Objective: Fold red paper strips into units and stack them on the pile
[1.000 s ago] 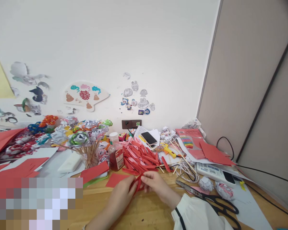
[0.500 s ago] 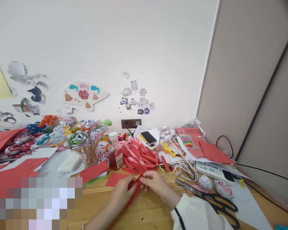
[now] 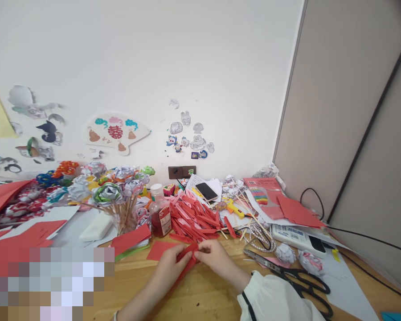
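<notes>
Pinching red paper (image 3: 191, 248), grips closed: L hand (image 3: 169, 266), R hand (image 3: 215, 257); bottle (image 3: 156, 208) w/ reddish contents (image 3: 156, 228) nearby

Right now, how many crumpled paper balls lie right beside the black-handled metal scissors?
2: a white ball just beyond the scissors, and a white-and-pink ball to its right. Clutter could hide others.

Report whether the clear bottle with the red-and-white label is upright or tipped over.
Upright: the bottle stands base down, with its round white cap uppermost.

White wall (image 3: 194, 58) behind a wooden table (image 3: 217, 296)
</notes>
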`<state>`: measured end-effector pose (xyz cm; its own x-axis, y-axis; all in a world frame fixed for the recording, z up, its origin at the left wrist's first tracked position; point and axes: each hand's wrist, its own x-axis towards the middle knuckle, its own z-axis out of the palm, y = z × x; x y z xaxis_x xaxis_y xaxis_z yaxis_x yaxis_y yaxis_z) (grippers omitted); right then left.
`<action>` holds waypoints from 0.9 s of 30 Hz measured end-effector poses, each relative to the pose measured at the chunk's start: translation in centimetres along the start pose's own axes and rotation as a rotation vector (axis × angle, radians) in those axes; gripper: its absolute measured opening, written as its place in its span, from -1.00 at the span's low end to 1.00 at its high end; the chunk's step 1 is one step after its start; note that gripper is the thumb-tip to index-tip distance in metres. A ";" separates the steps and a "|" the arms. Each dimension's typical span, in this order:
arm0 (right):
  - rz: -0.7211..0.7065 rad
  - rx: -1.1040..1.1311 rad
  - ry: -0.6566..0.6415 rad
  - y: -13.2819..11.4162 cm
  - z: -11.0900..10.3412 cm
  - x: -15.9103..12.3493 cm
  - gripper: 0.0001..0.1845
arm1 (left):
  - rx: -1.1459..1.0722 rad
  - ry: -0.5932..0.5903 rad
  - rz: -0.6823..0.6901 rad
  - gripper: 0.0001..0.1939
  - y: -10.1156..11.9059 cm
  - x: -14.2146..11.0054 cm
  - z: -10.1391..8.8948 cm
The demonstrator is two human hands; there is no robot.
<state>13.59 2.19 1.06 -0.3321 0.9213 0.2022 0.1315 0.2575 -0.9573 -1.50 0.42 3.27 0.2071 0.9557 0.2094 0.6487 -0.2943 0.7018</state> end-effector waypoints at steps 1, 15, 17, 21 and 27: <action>-0.008 -0.013 0.004 -0.2 0.0 0.0 -0.80 | 0.004 0.005 -0.004 -0.73 0.0 0.0 0.0; 0.082 0.213 0.063 0.1 0.4 -0.1 -0.70 | 0.050 0.002 0.011 -0.73 0.2 -0.1 0.2; 0.071 0.208 0.074 0.0 0.4 -0.1 -0.71 | 0.037 0.007 0.019 -0.73 0.2 -0.1 0.2; 0.048 0.168 0.097 -0.1 0.5 -0.1 -0.72 | 0.015 0.021 0.012 -0.75 0.2 -0.2 0.2; 0.030 0.201 0.150 0.1 1.1 -0.2 -0.72 | 0.015 0.013 0.013 -0.73 0.5 -0.2 0.0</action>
<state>12.62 1.73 0.67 -0.1862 0.9644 0.1876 -0.0542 0.1806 -0.9821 -1.29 0.06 3.56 0.2065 0.9517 0.2271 0.6570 -0.3069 0.6887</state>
